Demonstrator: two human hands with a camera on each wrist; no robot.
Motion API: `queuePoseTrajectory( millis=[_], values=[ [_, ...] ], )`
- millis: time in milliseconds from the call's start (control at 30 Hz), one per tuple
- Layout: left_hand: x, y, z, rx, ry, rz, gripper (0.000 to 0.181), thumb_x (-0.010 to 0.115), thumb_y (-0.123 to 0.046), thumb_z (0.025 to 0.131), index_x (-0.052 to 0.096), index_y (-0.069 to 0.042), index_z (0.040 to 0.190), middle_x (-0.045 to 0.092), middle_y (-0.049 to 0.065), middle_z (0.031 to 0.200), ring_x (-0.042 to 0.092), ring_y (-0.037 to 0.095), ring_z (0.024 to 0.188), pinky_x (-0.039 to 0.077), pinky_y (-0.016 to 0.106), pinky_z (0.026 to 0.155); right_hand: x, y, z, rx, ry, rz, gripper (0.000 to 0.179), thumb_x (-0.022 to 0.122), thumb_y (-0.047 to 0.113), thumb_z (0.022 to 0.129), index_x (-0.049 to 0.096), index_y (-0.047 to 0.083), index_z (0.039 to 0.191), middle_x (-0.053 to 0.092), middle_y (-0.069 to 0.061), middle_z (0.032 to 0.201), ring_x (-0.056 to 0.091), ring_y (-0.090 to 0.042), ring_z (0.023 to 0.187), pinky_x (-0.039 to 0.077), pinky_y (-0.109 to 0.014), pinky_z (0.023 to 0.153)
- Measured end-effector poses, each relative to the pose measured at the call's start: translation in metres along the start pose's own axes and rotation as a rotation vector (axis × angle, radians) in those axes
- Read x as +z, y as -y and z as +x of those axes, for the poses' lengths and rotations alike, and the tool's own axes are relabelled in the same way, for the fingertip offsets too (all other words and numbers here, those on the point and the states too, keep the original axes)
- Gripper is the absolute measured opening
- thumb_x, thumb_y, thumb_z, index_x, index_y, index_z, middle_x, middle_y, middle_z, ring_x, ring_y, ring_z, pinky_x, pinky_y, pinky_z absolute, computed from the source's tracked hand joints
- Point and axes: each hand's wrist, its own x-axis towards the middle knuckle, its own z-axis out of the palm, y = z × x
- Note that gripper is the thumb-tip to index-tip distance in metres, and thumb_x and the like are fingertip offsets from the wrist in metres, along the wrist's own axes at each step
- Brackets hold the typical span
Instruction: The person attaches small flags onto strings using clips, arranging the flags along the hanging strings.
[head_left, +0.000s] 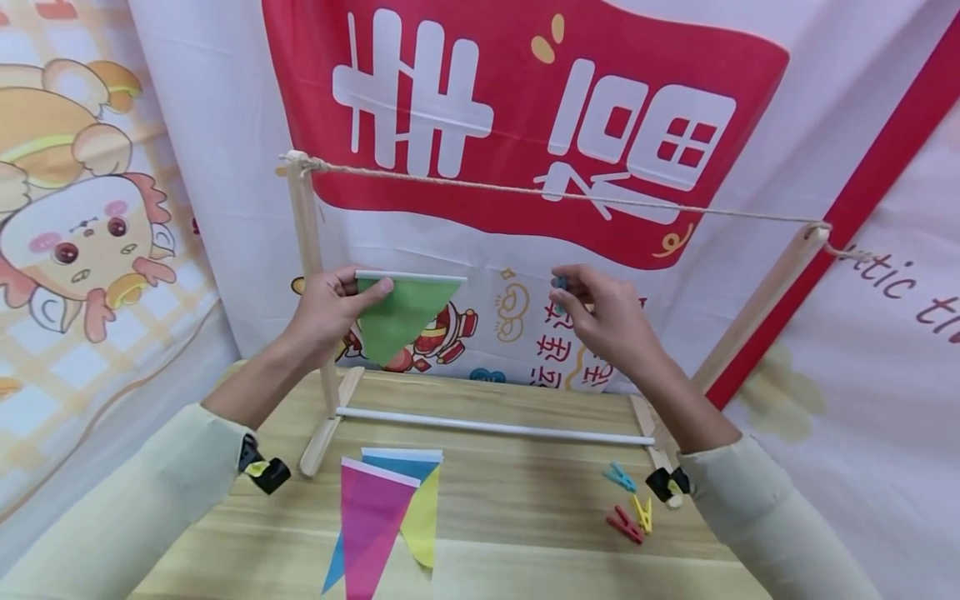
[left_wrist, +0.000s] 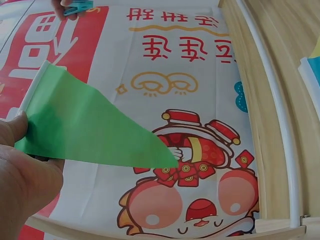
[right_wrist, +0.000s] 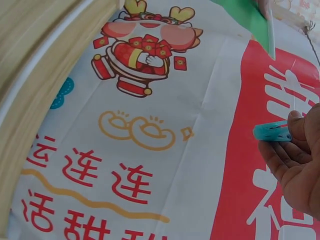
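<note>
A green triangular pennant (head_left: 405, 317) with a white top edge is pinched at its left corner by my left hand (head_left: 333, 304); its tip hangs down. My right hand (head_left: 607, 308) pinches a teal clothespin (right_wrist: 272, 131) between thumb and fingers, apart from the pennant. Above both hands a twine line (head_left: 495, 187) runs between two wooden posts, with nothing clipped on it. In the left wrist view the pennant (left_wrist: 90, 120) spreads out from the fingers, and the clothespin (left_wrist: 79, 7) shows at the top.
On the wooden table (head_left: 525, 517) lie overlapping pink (head_left: 371, 517), blue (head_left: 405, 457) and yellow (head_left: 422, 517) pennants. Blue (head_left: 620, 477), yellow (head_left: 642, 514) and red (head_left: 626, 525) clothespins lie at the right. A white rod (head_left: 487, 426) joins the stand's feet; a printed cloth hangs behind.
</note>
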Motion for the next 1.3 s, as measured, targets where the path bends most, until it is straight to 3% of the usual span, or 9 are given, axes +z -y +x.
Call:
queuePoseTrajectory(
  millis=[133,267,400,533,667,900,1067,1300],
  values=[
    [0.000,-0.004,0.003,-0.005,-0.015,0.017,0.049,0.078,-0.029,0.109,0.069,0.000,0.147,0.082,-0.020,0.113,0.078,0.006,0.111,0.065,0.018,0.096,-0.002,0.003,0.005,-0.022,-0.002,0.015,0.039,0.079,0.017,0.107,0.071,0.008,0.145,0.082,-0.010,0.124,0.082,-0.024,0.106,0.069,-0.030,0.094],
    [0.002,-0.007,0.005,0.006,-0.024,0.023,0.052,0.078,-0.032,0.109,0.069,-0.002,0.150,0.082,-0.017,0.119,0.078,0.006,0.114,0.065,0.021,0.101,-0.005,0.006,0.009,-0.051,-0.009,0.026,0.038,0.079,0.014,0.107,0.072,0.006,0.143,0.082,-0.012,0.122,0.082,-0.025,0.103,0.059,-0.011,0.088],
    [0.003,-0.009,0.006,0.009,-0.044,0.027,0.055,0.077,-0.035,0.109,0.068,-0.004,0.153,0.081,-0.010,0.128,0.077,0.007,0.117,0.063,0.030,0.110,-0.006,0.007,0.014,-0.072,-0.021,0.034,0.037,0.079,0.012,0.107,0.073,0.006,0.142,0.082,-0.013,0.122,0.082,-0.026,0.103,0.055,-0.006,0.087],
    [0.003,-0.010,0.005,0.003,-0.058,0.026,0.057,0.078,-0.036,0.109,0.067,-0.005,0.155,0.081,-0.007,0.132,0.078,0.007,0.117,0.062,0.036,0.111,-0.006,0.009,0.018,-0.077,-0.032,0.041,0.037,0.079,0.014,0.107,0.073,0.008,0.142,0.083,-0.012,0.124,0.082,-0.025,0.104,0.058,-0.010,0.089],
    [0.002,-0.011,0.003,-0.007,-0.073,0.018,0.059,0.079,-0.038,0.108,0.068,-0.004,0.155,0.082,-0.013,0.126,0.078,0.006,0.117,0.061,0.036,0.114,-0.004,0.012,0.022,-0.072,-0.026,0.052,0.037,0.079,0.015,0.106,0.073,0.009,0.142,0.083,-0.009,0.125,0.082,-0.022,0.104,0.061,-0.014,0.090],
    [0.001,-0.010,0.000,-0.019,-0.098,-0.002,0.060,0.081,-0.040,0.106,0.069,-0.005,0.154,0.082,-0.020,0.118,0.077,0.009,0.120,0.054,0.054,0.125,0.004,0.020,0.027,-0.070,-0.012,0.072,0.038,0.080,0.011,0.106,0.073,0.008,0.143,0.083,-0.010,0.125,0.082,-0.022,0.106,0.063,-0.020,0.090],
    [0.003,-0.012,0.002,-0.007,-0.115,-0.011,0.059,0.080,-0.039,0.107,0.068,-0.004,0.154,0.081,-0.014,0.125,0.076,0.009,0.121,0.053,0.052,0.126,0.006,0.026,0.033,-0.100,-0.022,0.076,0.037,0.079,0.012,0.107,0.073,0.008,0.143,0.083,-0.009,0.126,0.082,-0.019,0.107,0.069,-0.032,0.094],
    [0.007,-0.021,0.009,0.008,-0.111,-0.074,0.056,0.078,-0.038,0.108,0.068,-0.007,0.154,0.080,-0.007,0.132,0.074,0.011,0.125,0.052,0.047,0.128,0.001,0.037,0.042,-0.125,-0.041,0.087,0.036,0.079,0.013,0.107,0.073,0.008,0.142,0.083,-0.007,0.122,0.081,-0.018,0.104,0.070,-0.040,0.097]
  ],
)
